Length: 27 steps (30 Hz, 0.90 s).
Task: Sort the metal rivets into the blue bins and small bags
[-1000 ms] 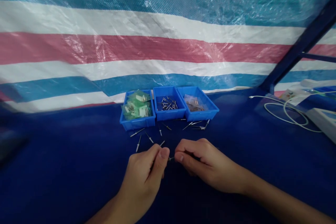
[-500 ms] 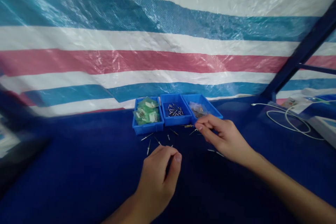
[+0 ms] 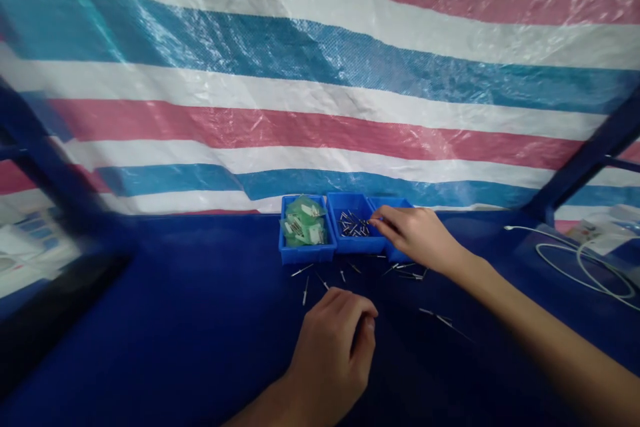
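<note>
My right hand (image 3: pixel 421 232) is closed in a pinch over the right side of the middle blue bin (image 3: pixel 357 245). Whatever its fingertips hold is too small to make out. Short metal pieces that look like blind rivets (image 3: pixel 354 225) lie heaped in that bin. Nearer to me, my left hand (image 3: pixel 334 347) rests curled above the dark blue table, fingers and thumb drawn together; its inside is hidden. Several loose rivet-like pins (image 3: pixel 305 291) lie just beyond it, and more pins (image 3: pixel 407 272) lie below my right hand.
A left blue bin (image 3: pixel 307 255) holds green-tinted plastic packets (image 3: pixel 304 221). The right blue bin (image 3: pixel 395 202) is partly covered by my right hand. A white cable (image 3: pixel 575 270) lies coiled at the right. A striped plastic sheet (image 3: pixel 300 127) hangs behind the table between dark blue posts.
My right hand has moved from in front of the right bin to the middle bin's right side. My left hand stays curled near the loose pins. The view has shifted.
</note>
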{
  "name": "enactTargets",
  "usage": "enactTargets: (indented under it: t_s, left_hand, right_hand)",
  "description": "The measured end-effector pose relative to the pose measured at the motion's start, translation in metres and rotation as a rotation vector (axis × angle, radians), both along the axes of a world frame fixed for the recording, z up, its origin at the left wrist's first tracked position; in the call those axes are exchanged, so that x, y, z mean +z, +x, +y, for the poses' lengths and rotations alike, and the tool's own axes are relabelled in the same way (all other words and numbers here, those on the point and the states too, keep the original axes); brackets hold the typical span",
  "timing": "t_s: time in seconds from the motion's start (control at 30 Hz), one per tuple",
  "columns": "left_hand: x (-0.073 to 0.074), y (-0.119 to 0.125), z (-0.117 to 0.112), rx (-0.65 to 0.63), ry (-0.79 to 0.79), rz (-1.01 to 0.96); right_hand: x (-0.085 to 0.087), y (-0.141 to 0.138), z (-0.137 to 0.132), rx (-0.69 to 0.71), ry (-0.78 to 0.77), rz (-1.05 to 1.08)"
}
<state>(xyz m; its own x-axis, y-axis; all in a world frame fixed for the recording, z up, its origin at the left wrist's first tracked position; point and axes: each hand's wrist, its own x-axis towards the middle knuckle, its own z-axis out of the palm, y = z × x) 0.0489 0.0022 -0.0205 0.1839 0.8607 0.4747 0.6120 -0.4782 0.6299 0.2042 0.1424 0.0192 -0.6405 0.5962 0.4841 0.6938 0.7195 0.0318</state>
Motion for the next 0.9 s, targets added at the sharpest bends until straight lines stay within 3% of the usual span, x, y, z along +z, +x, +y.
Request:
enactTargets:
  t_s: [0.27,0.43,0.57,0.9]
  left_hand:
    - [-0.002,0.000,0.002,0.009,-0.064,-0.015]
    - [-0.007,0.002,0.003,0.058,-0.172,0.068]
    - [-0.007,0.005,0.005,0.050,-0.227,0.159]
    - [-0.009,0.007,0.006,0.008,-0.203,0.273]
  right_hand:
    - [-0.009,0.004,-0.012,0.036,-0.004,0.109]
    - [-0.037,0.012,-0.044,0.207,-0.077,0.141]
    - [-0.055,0.010,-0.057,0.277,-0.139,0.006]
    - [-0.052,0.012,-0.057,0.371,-0.175,-0.007]
